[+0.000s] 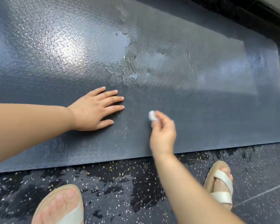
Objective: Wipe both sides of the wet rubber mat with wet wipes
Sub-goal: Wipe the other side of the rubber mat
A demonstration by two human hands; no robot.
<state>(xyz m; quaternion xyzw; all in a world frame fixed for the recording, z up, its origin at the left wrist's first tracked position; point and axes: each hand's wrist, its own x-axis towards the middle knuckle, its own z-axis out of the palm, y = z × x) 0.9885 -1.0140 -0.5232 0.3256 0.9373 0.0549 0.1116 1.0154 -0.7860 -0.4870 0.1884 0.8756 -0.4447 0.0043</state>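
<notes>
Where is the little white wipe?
In the head view, the balled-up wet wipe is pinched in the right hand, just right of the left hand lying flat on the rubber mat.

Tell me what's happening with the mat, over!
Left hand flat on the rubber mat, holding nothing. Right hand pinching a balled wet wipe. Puddles sit further up the mat. Nothing in the way.

— Mat condition?
— Rubber mat (pixel 192 110) lies flat; water pooled toward 12 o'clock.
— Hands?
— Left hand (pixel 94 110) pressed flat, fingers spread; right hand (pixel 162 133), at its 4 o'clock, pinches balled wipe (pixel 152 115).
</notes>
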